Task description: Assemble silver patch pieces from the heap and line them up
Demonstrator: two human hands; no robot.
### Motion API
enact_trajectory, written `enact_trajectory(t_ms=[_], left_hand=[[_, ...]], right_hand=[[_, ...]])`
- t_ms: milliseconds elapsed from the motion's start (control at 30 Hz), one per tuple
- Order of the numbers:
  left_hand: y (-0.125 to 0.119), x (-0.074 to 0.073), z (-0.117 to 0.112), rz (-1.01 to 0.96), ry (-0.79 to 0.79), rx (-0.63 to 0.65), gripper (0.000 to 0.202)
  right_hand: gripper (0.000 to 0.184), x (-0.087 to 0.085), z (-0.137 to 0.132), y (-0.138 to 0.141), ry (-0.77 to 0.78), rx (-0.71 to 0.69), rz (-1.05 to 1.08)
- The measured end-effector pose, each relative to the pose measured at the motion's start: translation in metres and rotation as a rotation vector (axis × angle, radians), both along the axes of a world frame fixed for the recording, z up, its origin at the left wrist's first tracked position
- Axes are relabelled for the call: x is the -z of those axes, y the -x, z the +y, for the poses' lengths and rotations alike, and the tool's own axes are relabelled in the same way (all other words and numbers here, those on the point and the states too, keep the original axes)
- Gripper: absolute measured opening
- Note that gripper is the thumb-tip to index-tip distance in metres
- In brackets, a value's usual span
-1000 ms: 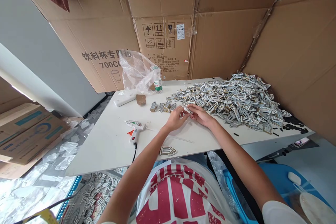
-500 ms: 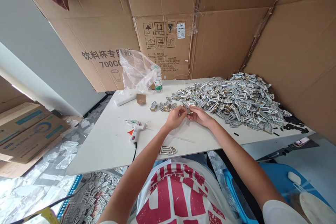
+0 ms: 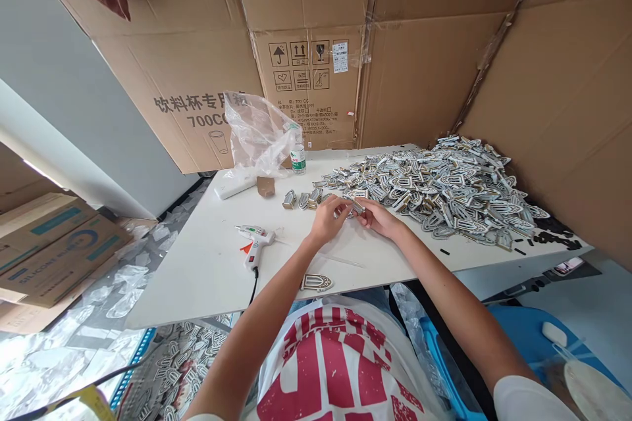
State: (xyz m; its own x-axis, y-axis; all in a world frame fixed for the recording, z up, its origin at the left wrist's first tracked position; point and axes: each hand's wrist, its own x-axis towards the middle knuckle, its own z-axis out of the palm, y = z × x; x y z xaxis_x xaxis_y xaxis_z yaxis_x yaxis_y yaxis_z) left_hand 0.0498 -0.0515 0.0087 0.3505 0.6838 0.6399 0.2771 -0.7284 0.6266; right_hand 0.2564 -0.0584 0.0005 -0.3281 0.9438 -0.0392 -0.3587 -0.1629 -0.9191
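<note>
Between my two hands is a small arched window-shaped piece, silvery with a brownish edge. My left hand pinches it from the left, fingertips partly hidden. My right hand grips its other side with closed fingers. Just beyond my left hand, several similar pieces stand in a short row. A flat arched piece lies near the table's front edge, beside my left forearm. Further left rests a white glue gun with an orange trigger.
A large heap of arched pieces covers the table's right side, with small black strips beside it. At the back stand a bottle and a clear plastic bag. Cardboard walls the table's far side.
The arched piece in my hands has turned from fairly upright to more slanted, with its edge showing. Both hands stay in nearly the same place.
</note>
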Motion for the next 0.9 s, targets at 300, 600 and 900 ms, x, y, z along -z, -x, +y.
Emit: enact_trajectory(t_ms=[300,600,900], left_hand=[[0.0006,-0.0070,-0.0017,-0.108,0.086,0.055,0.012],[-0.0004,-0.0043,-0.0025,-0.124,0.121,0.095,0.012],[0.0011,-0.0090,-0.0050,-0.009,0.066,0.013,0.018]], right_hand=[[0.032,-0.0006,0.0010,-0.0013,0.004,-0.058,-0.080],[0.034,0.0011,0.0011,-0.0011,0.005,-0.094,-0.081],[0.036,-0.0011,-0.0019,0.0016,0.004,-0.102,-0.093]])
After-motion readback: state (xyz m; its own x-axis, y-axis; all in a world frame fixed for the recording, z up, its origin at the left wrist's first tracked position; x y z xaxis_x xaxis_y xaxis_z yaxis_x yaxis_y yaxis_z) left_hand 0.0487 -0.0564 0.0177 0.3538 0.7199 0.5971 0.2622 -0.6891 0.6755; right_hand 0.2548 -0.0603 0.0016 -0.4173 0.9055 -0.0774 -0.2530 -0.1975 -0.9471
